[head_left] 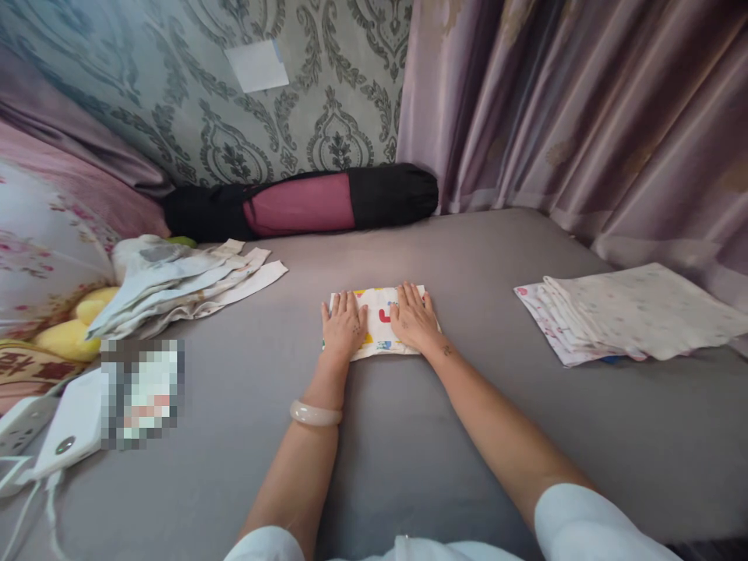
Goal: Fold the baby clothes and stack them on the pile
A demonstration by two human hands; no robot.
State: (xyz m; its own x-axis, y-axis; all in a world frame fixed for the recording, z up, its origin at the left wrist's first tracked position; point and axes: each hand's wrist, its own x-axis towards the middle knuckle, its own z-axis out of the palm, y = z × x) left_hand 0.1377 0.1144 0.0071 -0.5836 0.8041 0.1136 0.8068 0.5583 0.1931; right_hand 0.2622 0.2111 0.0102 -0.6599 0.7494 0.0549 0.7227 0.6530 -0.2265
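Note:
A folded white cloth [382, 335] with red, yellow and blue prints lies flat on the grey bed sheet [403, 467], straight in front of me. My left hand [346, 323] rests palm down on its left part, fingers stretched out. On its right part my right hand [416, 315] lies flat in the same way, fingers pointing away from me. Both palms press on the cloth without gripping it, and they hide its left and right sides. A pale bangle [316, 414] circles my left wrist.
To the right lies a stack of folded printed cloths [636, 312]. Several light garments [192, 288] are heaped at the left, near a yellow plush item [70, 331]. A white charger box [79, 421] with cables sits nearer. A black and maroon roll bag [301, 204] lies along the wall.

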